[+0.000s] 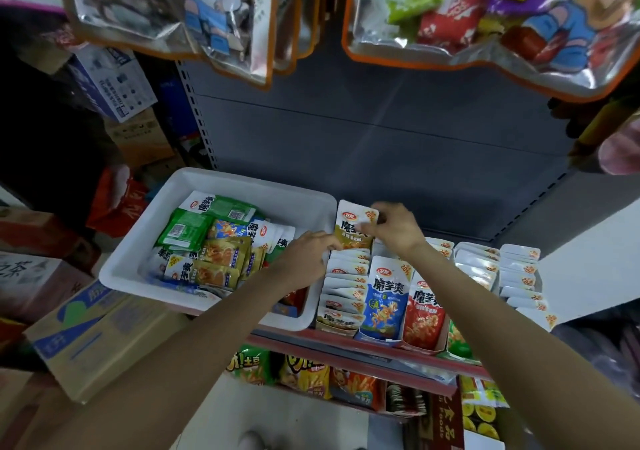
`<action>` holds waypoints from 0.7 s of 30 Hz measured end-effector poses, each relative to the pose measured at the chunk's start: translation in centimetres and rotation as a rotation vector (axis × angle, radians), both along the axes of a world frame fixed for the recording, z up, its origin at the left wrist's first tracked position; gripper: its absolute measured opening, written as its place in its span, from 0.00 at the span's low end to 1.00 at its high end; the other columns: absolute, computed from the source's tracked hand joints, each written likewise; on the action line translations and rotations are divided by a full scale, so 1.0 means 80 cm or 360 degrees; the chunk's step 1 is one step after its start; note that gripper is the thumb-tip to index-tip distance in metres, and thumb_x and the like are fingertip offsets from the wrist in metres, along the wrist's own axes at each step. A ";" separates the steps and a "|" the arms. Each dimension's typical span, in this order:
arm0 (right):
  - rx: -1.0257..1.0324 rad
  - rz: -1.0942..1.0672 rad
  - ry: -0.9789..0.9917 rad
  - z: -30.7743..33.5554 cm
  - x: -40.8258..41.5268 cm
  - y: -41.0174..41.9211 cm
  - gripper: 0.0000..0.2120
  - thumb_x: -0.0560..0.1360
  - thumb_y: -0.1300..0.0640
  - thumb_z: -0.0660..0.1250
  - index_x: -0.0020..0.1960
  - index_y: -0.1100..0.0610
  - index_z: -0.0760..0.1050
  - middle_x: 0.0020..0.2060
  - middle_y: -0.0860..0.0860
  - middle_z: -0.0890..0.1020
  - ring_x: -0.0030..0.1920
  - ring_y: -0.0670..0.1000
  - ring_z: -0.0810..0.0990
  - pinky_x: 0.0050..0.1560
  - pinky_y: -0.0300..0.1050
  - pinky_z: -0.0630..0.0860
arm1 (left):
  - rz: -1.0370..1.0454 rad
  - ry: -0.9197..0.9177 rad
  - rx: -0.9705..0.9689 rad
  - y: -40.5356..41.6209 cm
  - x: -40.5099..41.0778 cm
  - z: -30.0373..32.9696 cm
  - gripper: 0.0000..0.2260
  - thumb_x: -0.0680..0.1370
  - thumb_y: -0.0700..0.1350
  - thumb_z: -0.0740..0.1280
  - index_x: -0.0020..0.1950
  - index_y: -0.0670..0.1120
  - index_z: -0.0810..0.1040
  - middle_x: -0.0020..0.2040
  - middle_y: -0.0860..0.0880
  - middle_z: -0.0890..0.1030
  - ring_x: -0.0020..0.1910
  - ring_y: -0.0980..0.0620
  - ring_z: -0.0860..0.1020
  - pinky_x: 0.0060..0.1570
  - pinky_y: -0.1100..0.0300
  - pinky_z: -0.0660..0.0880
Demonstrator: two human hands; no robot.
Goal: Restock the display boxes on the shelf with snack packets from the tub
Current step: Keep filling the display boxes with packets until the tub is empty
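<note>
A white tub on the shelf's left holds several green, yellow and blue snack packets. To its right stand display boxes packed with upright packets. My right hand pinches the top of a yellow-brown packet held upright at the back of the leftmost box. My left hand reaches over the tub's right rim, its fingertips touching the packets in that same box. Blue and red packets front the neighbouring boxes.
Large clear snack bags hang overhead. The grey shelf back panel is behind the boxes. Chip bags fill the lower shelf. Cardboard cartons stack at the left beside the tub.
</note>
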State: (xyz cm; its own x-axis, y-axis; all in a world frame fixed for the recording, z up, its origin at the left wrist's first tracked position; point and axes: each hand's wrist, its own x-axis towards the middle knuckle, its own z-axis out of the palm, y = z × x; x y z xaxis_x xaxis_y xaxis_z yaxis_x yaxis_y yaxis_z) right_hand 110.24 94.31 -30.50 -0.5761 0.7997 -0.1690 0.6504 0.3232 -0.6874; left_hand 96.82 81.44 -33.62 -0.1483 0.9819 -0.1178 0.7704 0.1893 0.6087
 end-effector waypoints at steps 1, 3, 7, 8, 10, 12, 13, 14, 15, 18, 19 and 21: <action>0.0045 0.0007 0.0056 0.002 -0.001 0.002 0.07 0.72 0.58 0.72 0.49 0.57 0.78 0.45 0.52 0.83 0.44 0.48 0.79 0.42 0.37 0.71 | 0.0001 0.0000 -0.0001 0.000 0.001 0.001 0.23 0.73 0.29 0.58 0.63 0.47 0.75 0.63 0.49 0.75 0.63 0.52 0.70 0.63 0.52 0.69; 0.0141 0.0058 0.0078 0.003 0.000 0.003 0.06 0.74 0.60 0.69 0.50 0.57 0.78 0.45 0.51 0.83 0.44 0.48 0.79 0.45 0.38 0.72 | -0.0005 -0.0008 -0.0010 -0.001 0.001 -0.001 0.23 0.73 0.29 0.58 0.63 0.47 0.75 0.63 0.50 0.75 0.64 0.52 0.70 0.64 0.53 0.69; 0.0588 0.0246 -0.0366 -0.011 -0.001 -0.005 0.09 0.77 0.60 0.62 0.56 0.54 0.77 0.49 0.55 0.81 0.48 0.57 0.80 0.46 0.48 0.76 | 0.0068 -0.0070 -0.0012 -0.001 -0.003 -0.005 0.21 0.75 0.32 0.57 0.64 0.49 0.75 0.63 0.51 0.75 0.64 0.53 0.69 0.64 0.54 0.67; 0.0686 0.0308 -0.0499 -0.013 -0.002 -0.009 0.11 0.78 0.61 0.61 0.58 0.54 0.76 0.51 0.55 0.79 0.51 0.57 0.78 0.46 0.48 0.75 | 0.0097 -0.0084 -0.0007 -0.002 -0.003 -0.005 0.20 0.76 0.33 0.58 0.64 0.49 0.74 0.63 0.51 0.75 0.64 0.53 0.69 0.64 0.55 0.68; 0.0836 0.0389 -0.0656 -0.016 -0.003 -0.015 0.13 0.77 0.62 0.62 0.60 0.55 0.75 0.55 0.54 0.75 0.56 0.56 0.74 0.46 0.46 0.73 | 0.0136 -0.0100 0.0002 -0.003 -0.002 -0.007 0.19 0.77 0.34 0.58 0.65 0.48 0.74 0.63 0.51 0.75 0.63 0.53 0.69 0.63 0.56 0.68; 0.0927 0.0413 -0.0745 -0.016 -0.004 -0.017 0.12 0.76 0.63 0.63 0.59 0.57 0.76 0.57 0.53 0.72 0.60 0.54 0.70 0.48 0.45 0.73 | 0.0151 -0.0106 0.0026 -0.004 -0.001 -0.009 0.18 0.77 0.34 0.58 0.64 0.47 0.74 0.63 0.50 0.75 0.63 0.52 0.70 0.62 0.57 0.68; 0.0963 0.0436 -0.0786 -0.014 -0.005 -0.017 0.12 0.76 0.62 0.63 0.59 0.58 0.76 0.58 0.53 0.72 0.61 0.53 0.69 0.49 0.45 0.73 | 0.0165 -0.0098 0.0048 -0.005 -0.002 -0.009 0.18 0.77 0.34 0.58 0.64 0.46 0.75 0.62 0.50 0.75 0.63 0.52 0.71 0.61 0.59 0.68; 0.0988 0.0454 -0.0819 -0.011 -0.006 -0.017 0.11 0.77 0.61 0.63 0.59 0.58 0.76 0.59 0.53 0.71 0.62 0.53 0.69 0.49 0.44 0.72 | 0.0187 -0.0093 0.0070 -0.007 -0.005 -0.011 0.17 0.77 0.34 0.58 0.63 0.46 0.75 0.62 0.49 0.75 0.62 0.52 0.71 0.60 0.60 0.68; 0.0992 0.0460 -0.0832 -0.008 -0.007 -0.018 0.12 0.77 0.61 0.63 0.59 0.58 0.75 0.59 0.53 0.71 0.62 0.53 0.68 0.50 0.44 0.72 | 0.0219 -0.0093 0.0092 -0.009 -0.008 -0.012 0.16 0.77 0.35 0.59 0.62 0.46 0.76 0.61 0.49 0.76 0.62 0.52 0.72 0.59 0.61 0.68; 0.0958 0.0440 -0.0695 -0.001 -0.018 -0.030 0.14 0.78 0.59 0.61 0.62 0.55 0.75 0.61 0.52 0.70 0.63 0.53 0.67 0.53 0.45 0.72 | 0.0327 -0.0106 0.0116 -0.024 -0.023 -0.012 0.15 0.77 0.35 0.60 0.62 0.44 0.76 0.60 0.48 0.76 0.60 0.51 0.74 0.60 0.61 0.69; 0.0919 0.0451 -0.0620 0.001 -0.025 -0.039 0.14 0.78 0.59 0.60 0.63 0.55 0.74 0.61 0.52 0.70 0.63 0.53 0.67 0.54 0.46 0.73 | 0.0362 -0.0116 0.0109 -0.031 -0.031 -0.013 0.14 0.77 0.35 0.61 0.62 0.43 0.76 0.60 0.47 0.77 0.59 0.51 0.74 0.59 0.61 0.69; 0.0865 0.0522 -0.0492 -0.002 -0.047 -0.061 0.14 0.77 0.61 0.60 0.61 0.58 0.75 0.62 0.53 0.70 0.62 0.53 0.69 0.54 0.48 0.75 | 0.0427 -0.0140 0.0068 -0.048 -0.052 -0.018 0.13 0.78 0.37 0.63 0.61 0.43 0.77 0.59 0.46 0.78 0.57 0.50 0.76 0.57 0.61 0.71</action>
State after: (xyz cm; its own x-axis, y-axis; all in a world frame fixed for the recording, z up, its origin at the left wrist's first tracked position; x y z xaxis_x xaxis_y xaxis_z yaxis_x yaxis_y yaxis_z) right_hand 106.48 89.43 -30.62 -0.7919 0.6106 0.0104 0.6001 0.7811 -0.1725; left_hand 92.63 77.59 -35.07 -0.3946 0.9133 -0.1008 0.6400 0.3519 0.6830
